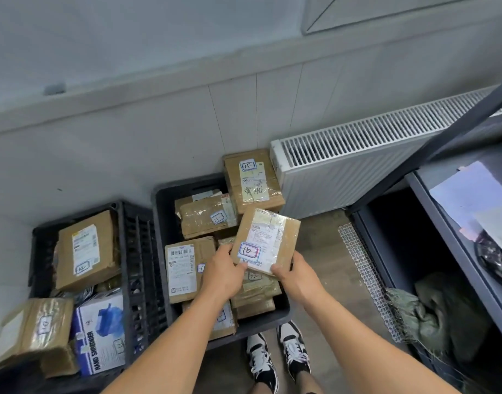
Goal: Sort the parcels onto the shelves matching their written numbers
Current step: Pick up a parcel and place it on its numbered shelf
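Centre frame: dark bin (162, 211) packed with numbered cardboard parcels. Lower left: slatted crate (136, 251) holding boxes. Parcel marked 16 (265, 240) is held above the bin, label up, its long axis running towards the upper right. Left hand (224, 273) and right hand (298, 275) grip its lower corners.

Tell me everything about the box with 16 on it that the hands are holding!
The flat brown cardboard parcel is a small rectangular box under shiny clear tape. A white printed shipping label covers much of its top, and a blue-bordered white sticker hand-marked 16 sits near its lower left corner. It is tilted, held above the dark plastic crate of other parcels. The left hand grips its lower left corner, the right hand its lower right corner.
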{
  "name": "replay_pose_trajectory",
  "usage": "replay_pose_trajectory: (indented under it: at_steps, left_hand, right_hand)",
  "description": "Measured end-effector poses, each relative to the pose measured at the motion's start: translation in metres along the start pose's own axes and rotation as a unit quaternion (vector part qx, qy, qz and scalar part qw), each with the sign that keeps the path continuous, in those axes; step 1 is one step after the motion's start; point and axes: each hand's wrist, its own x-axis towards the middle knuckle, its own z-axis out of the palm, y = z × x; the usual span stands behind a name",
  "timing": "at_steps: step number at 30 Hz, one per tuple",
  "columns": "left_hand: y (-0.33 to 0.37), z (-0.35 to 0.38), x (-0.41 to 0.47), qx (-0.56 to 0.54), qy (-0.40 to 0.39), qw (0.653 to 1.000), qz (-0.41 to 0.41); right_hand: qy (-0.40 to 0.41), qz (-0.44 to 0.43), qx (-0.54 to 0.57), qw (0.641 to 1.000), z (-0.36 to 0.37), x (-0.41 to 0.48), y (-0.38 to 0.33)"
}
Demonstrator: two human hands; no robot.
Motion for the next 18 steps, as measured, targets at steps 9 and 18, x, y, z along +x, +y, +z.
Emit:
replay_pose_trajectory:
  at_steps: [9,18]
  left_hand:
    - [0.043,-0.072,-0.079,-0.069,0.118,0.988,0.075]
    - [0.049,-0.131,-0.142,-0.166,0.274,0.934,0.155]
  right_hand:
    - [0.046,-0.144,-0.028,0.988,-0.038,-0.083,-0.088]
    - [0.059,-0.291,-0.035,0.954,-0.049,-0.157,-0.163]
